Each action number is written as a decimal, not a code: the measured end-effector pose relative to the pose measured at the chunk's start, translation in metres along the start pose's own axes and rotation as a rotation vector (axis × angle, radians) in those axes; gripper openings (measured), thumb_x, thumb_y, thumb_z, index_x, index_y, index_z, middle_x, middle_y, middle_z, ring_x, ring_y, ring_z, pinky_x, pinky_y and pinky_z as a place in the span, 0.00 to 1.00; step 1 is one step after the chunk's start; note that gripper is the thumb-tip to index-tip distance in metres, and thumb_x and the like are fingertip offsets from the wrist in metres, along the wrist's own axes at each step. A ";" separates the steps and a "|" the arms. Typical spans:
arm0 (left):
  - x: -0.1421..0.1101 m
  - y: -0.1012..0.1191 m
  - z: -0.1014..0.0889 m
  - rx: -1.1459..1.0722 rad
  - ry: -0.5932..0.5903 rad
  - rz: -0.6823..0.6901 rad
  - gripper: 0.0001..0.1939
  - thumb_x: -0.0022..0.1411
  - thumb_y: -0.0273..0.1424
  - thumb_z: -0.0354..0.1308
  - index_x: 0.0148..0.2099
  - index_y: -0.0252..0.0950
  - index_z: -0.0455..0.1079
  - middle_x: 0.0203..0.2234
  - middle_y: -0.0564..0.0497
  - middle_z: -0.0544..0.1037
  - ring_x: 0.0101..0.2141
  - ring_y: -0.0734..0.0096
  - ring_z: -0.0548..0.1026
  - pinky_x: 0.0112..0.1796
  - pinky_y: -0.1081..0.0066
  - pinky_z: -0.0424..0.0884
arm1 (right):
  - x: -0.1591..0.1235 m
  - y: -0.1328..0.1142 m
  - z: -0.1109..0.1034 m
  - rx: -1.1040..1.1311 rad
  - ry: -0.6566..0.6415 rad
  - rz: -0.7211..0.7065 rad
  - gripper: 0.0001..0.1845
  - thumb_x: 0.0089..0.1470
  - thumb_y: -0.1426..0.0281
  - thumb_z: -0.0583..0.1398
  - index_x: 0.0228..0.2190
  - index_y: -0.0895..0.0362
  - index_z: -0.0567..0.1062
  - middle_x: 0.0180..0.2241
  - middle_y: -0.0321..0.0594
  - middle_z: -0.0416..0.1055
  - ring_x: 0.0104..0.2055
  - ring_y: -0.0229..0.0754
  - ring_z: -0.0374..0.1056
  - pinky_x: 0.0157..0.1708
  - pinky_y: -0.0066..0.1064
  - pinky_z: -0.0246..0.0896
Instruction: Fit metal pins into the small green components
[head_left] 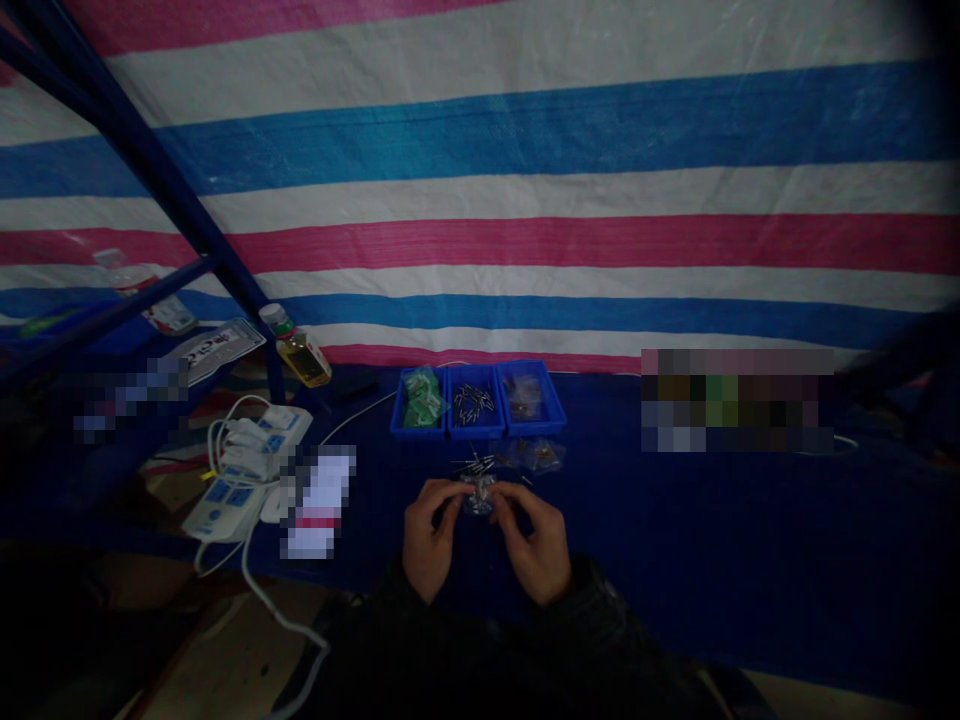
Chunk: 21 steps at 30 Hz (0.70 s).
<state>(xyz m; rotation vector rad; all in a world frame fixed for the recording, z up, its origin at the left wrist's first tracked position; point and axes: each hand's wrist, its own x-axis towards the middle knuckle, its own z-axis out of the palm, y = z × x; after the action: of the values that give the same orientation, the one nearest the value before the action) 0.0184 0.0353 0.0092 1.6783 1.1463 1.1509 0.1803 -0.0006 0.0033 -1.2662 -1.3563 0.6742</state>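
Note:
Between my two hands is a small clear plastic bag (478, 503) with shiny creases; its contents are too small to make out. My left hand (433, 538) pinches its upper left edge with thumb and forefinger. On the other side, my right hand (537, 545) is closed on the upper right edge in the same way. Just beyond the fingertips lies a loose pile of thin metal pins or screws (477, 465). A few filled clear bags (541, 456) rest to the right of that pile.
Behind stand three joined blue bins: one with green packets (421, 398), one with metal pieces (474, 402), one with clear bags (524, 396). At left are a power strip (225, 510) with cables, a blurred phone-like slab (321, 500) and a bottle (301, 352). A striped tarp (540, 240) hangs behind.

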 end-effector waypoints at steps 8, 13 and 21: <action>0.000 -0.002 -0.001 0.058 0.029 0.030 0.07 0.67 0.34 0.61 0.41 0.39 0.79 0.37 0.47 0.79 0.42 0.61 0.77 0.46 0.64 0.72 | 0.003 0.001 0.000 -0.020 0.005 -0.062 0.08 0.64 0.68 0.59 0.40 0.54 0.79 0.38 0.42 0.77 0.38 0.43 0.75 0.39 0.33 0.70; 0.000 0.000 0.001 0.056 0.047 0.026 0.05 0.66 0.33 0.62 0.39 0.37 0.78 0.38 0.47 0.78 0.42 0.61 0.77 0.45 0.65 0.71 | 0.003 0.003 0.002 -0.040 0.024 -0.083 0.08 0.65 0.67 0.58 0.35 0.54 0.78 0.38 0.42 0.75 0.40 0.44 0.74 0.40 0.33 0.69; -0.003 -0.001 0.003 -0.028 0.035 -0.070 0.05 0.67 0.33 0.61 0.40 0.36 0.74 0.35 0.49 0.79 0.39 0.63 0.79 0.43 0.67 0.72 | -0.001 0.002 0.004 0.002 0.029 0.034 0.05 0.64 0.66 0.59 0.39 0.54 0.74 0.32 0.38 0.76 0.32 0.41 0.73 0.32 0.29 0.67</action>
<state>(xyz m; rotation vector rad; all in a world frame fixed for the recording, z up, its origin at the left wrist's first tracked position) 0.0205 0.0328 0.0066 1.5902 1.1964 1.1511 0.1771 0.0004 0.0001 -1.2950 -1.3127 0.6787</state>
